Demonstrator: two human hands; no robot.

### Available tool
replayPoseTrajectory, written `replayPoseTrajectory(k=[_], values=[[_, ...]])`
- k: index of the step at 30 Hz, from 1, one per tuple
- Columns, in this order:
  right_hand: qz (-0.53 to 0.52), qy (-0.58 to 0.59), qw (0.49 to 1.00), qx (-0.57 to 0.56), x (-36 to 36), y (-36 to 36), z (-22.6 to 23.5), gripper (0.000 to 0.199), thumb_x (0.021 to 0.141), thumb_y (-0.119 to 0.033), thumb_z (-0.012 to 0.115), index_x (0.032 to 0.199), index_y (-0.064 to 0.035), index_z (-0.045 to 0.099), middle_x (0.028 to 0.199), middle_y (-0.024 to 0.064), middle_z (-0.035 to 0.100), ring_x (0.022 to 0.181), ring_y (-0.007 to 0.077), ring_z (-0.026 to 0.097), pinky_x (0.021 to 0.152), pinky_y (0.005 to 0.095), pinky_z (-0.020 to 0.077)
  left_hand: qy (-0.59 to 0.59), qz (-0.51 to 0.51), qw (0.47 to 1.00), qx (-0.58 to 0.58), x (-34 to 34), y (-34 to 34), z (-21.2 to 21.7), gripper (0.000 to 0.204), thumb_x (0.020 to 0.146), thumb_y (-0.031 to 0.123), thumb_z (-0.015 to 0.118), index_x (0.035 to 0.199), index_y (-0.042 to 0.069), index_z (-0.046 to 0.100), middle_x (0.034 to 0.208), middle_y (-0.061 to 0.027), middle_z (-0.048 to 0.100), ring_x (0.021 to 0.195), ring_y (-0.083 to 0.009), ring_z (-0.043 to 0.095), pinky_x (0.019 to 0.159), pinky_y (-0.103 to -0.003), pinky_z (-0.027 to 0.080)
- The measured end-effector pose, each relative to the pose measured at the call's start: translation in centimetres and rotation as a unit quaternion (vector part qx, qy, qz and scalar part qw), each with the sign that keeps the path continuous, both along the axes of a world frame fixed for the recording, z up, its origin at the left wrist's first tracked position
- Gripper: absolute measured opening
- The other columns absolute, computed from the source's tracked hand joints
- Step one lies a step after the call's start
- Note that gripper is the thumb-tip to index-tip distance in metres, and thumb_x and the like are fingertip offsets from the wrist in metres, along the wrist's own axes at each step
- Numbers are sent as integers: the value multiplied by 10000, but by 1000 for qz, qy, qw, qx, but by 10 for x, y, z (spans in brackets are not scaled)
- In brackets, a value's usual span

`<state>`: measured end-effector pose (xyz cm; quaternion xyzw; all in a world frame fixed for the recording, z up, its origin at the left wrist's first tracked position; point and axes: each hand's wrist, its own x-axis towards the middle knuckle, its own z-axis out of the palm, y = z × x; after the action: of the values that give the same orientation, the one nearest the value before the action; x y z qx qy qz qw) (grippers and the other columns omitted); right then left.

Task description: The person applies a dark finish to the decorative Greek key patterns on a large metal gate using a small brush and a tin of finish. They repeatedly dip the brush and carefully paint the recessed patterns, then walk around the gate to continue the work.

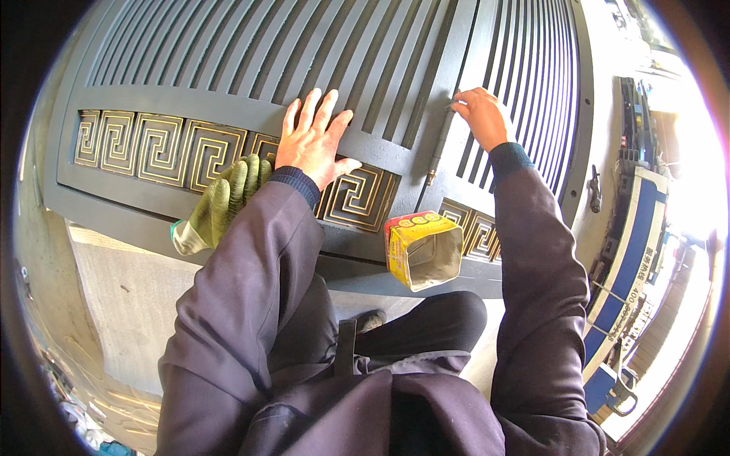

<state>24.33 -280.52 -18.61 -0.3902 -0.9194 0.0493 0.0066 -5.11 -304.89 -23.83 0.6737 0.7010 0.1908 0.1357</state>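
Observation:
A dark grey metal gate (274,99) with slats and gold key-pattern panels (160,148) lies in front of me. My left hand (313,140) rests on it, fingers spread, just above the patterned band. Beside that wrist is a grey-green work glove (224,201). My right hand (483,118) is closed in a pinch over the gate's upright bar; a small thin thing shows at its fingertips, too small to name. Below those fingers a slim rod (439,156) runs along the bar. A yellow and red tin (403,254), its open mouth toward me, stands by the gate's near edge.
On the right stands a blue and white machine or cart (637,235) with a metal handle (625,391). A small dark metal part (595,190) lies beside the gate's right edge. A pale board (122,304) is under the gate at the left.

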Motion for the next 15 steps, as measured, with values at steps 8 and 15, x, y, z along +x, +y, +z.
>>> replayPoseTrajectory(k=[8,15], values=[[-6,-54,999,2,-10,13,-9,280,974,-352,756,923,-78,772,879,150,738,898,352,720,832,475,558,-5,0,999,33,0,0,-5,840,776,506,916,1469,162,587,1690,-160,393,1619,-377,257,1312,-598,196],[45,-158,985,50,-11,13,-12,376,997,-399,730,911,-35,766,860,176,729,882,362,696,862,484,521,-3,2,1000,19,0,-1,-6,869,771,510,916,1499,187,568,1706,-135,366,1625,-362,250,1316,-592,191]])
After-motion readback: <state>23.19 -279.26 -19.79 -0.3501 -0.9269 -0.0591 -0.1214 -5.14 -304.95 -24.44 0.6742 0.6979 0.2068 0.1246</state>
